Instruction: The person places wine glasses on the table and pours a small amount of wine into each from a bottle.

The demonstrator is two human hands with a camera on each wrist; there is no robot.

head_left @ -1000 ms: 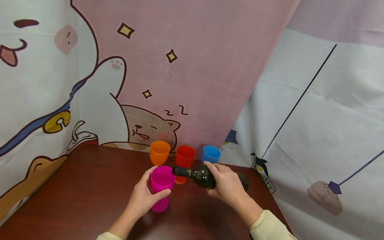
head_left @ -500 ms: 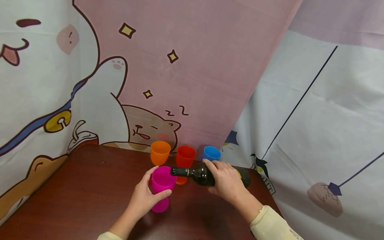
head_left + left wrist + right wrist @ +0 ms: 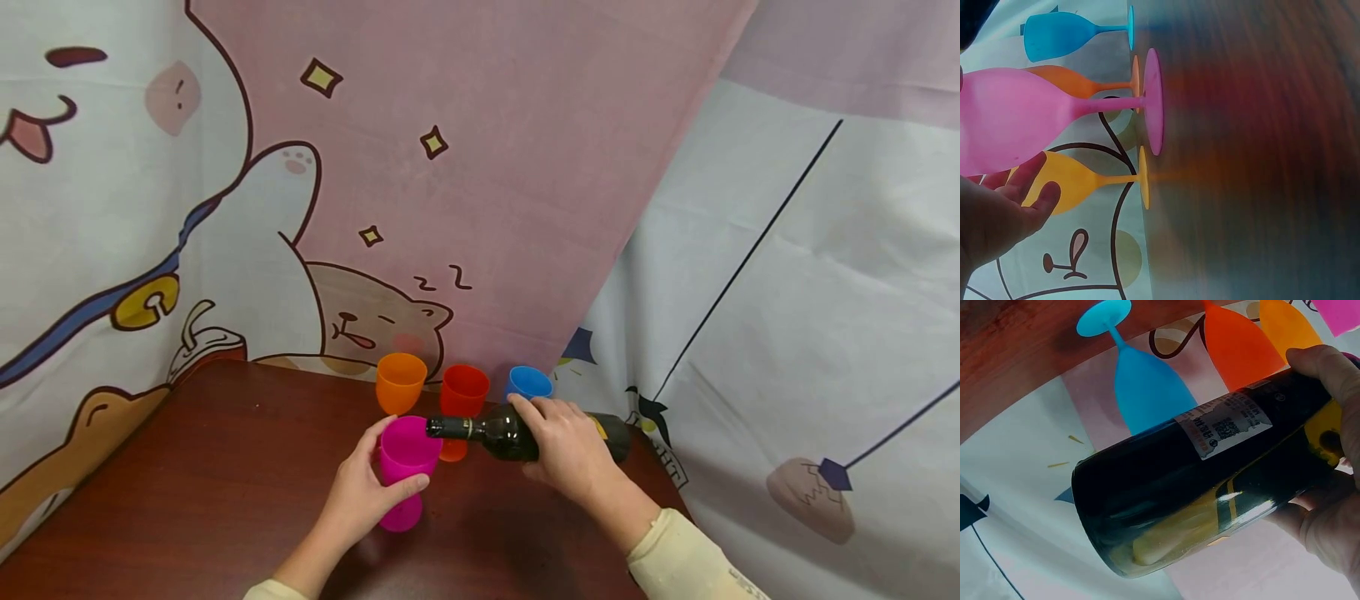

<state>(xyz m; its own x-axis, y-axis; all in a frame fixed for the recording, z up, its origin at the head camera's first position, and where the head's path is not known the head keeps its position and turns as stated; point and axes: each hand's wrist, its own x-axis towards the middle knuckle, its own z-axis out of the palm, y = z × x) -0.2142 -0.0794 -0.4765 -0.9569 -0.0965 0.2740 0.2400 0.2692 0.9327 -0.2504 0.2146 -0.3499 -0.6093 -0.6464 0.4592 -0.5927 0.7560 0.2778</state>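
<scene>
My left hand (image 3: 367, 483) grips the bowl of a magenta plastic goblet (image 3: 401, 512), thumb on the near side and fingers round the left. The goblet stands upright on the table. A dark green wine bottle (image 3: 502, 435) lies nearly level in my right hand (image 3: 566, 450), which curls round its body. Its mouth sits over the goblet's right rim. In the right wrist view the bottle's base (image 3: 1110, 519) faces the camera, and a torn white label (image 3: 1225, 425) shows on its side. No stream of liquid is visible at the mouth.
Behind stand an orange goblet (image 3: 401, 383), a red goblet (image 3: 465, 390) and a blue goblet (image 3: 529, 382) in a row near the far edge of the brown wooden table (image 3: 225, 467). A printed cartoon curtain (image 3: 487, 167) hangs right behind them.
The bottle has tipped from base slightly low to about level, its base rising on the right while its mouth shifts slightly left over the goblet. The left hand and goblet stay almost still.
</scene>
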